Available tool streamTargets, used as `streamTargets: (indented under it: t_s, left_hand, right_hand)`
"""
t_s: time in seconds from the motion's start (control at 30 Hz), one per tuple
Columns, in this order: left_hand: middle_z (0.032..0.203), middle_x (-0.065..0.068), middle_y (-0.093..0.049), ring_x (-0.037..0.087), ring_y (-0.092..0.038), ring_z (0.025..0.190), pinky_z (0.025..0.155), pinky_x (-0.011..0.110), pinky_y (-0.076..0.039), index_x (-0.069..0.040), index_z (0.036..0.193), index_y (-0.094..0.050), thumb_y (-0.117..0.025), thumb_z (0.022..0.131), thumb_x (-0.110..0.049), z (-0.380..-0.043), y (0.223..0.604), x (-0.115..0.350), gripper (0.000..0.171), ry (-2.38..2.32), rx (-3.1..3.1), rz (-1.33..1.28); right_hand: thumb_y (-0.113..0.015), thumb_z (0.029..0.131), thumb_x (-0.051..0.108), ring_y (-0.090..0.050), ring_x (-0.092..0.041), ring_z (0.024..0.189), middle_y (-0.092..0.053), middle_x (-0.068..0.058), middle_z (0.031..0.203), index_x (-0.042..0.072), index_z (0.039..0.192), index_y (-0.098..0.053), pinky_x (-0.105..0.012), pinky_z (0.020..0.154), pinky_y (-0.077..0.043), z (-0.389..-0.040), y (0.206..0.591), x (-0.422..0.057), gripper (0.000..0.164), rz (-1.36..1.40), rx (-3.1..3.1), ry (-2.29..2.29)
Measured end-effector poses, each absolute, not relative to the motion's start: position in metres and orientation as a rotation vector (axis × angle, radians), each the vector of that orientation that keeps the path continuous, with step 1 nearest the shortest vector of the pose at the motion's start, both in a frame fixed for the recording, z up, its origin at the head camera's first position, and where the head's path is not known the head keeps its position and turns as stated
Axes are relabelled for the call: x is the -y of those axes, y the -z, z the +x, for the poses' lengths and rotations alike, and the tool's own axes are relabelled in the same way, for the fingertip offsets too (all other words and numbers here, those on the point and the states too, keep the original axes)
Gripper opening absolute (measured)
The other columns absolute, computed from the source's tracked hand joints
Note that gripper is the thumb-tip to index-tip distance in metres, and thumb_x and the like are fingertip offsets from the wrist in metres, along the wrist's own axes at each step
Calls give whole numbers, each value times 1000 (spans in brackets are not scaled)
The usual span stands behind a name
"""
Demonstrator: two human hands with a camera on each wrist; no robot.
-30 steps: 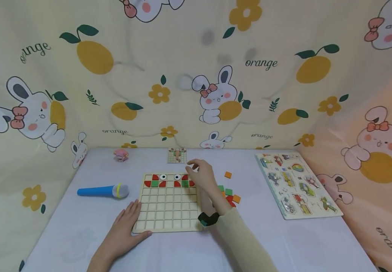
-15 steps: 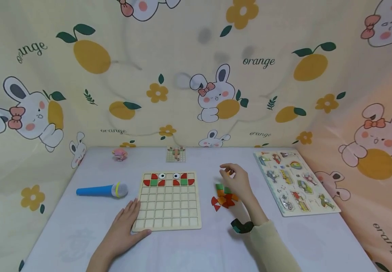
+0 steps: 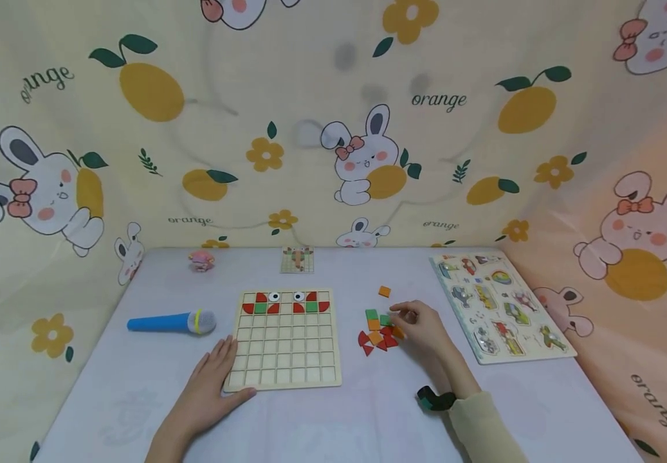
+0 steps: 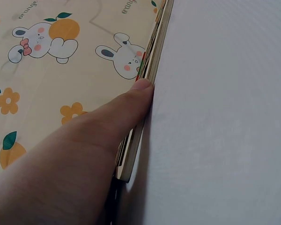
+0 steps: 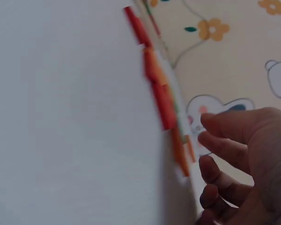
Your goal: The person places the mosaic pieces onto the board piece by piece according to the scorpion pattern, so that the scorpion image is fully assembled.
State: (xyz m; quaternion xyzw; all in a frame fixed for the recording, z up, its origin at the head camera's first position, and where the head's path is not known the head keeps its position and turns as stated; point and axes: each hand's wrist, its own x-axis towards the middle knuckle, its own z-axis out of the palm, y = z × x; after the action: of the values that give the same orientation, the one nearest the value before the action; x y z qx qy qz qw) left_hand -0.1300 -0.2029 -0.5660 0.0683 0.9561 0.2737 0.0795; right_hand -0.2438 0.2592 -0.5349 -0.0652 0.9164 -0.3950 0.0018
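A pale wooden grid board lies on the table. Its top rows hold red and green pieces and two eye discs. My left hand rests at the board's lower left, fingers along the left side and thumb over the near edge. In the left wrist view the thumb lies on the board's edge. To the right, my right hand hovers with loosely bent fingers beside loose tiles: green, orange and red. In the right wrist view its fingertips have nothing between them.
A single orange tile lies behind the pile. A blue toy microphone is left of the board. At the back are a pink figurine and a small pattern card. A picture puzzle board lies at the right.
From over the board's far right corner, my right hand has moved right, then toward me to the loose tiles' right side. The left hand stays at the board.
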Motion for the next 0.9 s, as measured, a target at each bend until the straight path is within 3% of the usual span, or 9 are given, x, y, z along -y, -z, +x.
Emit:
streamTargets:
  t_s: [0.2, 0.5, 0.9]
  left_hand:
    - [176, 19, -18, 42, -11, 163, 131, 64, -10, 0, 167, -24, -68, 87, -77, -131, 564, 201, 120, -820, -2862, 202]
    - [176, 18, -16, 42, -10, 163, 131, 65, -9, 0, 167, -23, -67, 87, -78, -131, 566, 202, 120, -824, -2854, 210]
    - [175, 19, -19, 43, -12, 163, 130, 65, -10, 1, 166, -26, -70, 88, -74, -130, 563, 201, 117, -849, -2863, 212]
  right_hand:
    - [-77, 98, 21, -57, -23, 102, -69, -6, 112, 14, 122, -79, -37, 89, -49, -240, 549, -263, 25, -280, -2867, 1199]
    - [-74, 100, 16, -56, -20, 93, -70, -6, 106, 11, 118, -80, -35, 82, -48, -242, 557, -265, 20, -293, -2963, 1181]
    - [-78, 96, 18, -56, -22, 103, -68, -5, 109, 16, 121, -79, -40, 90, -51, -240, 559, -263, 25, -328, -2943, 1171]
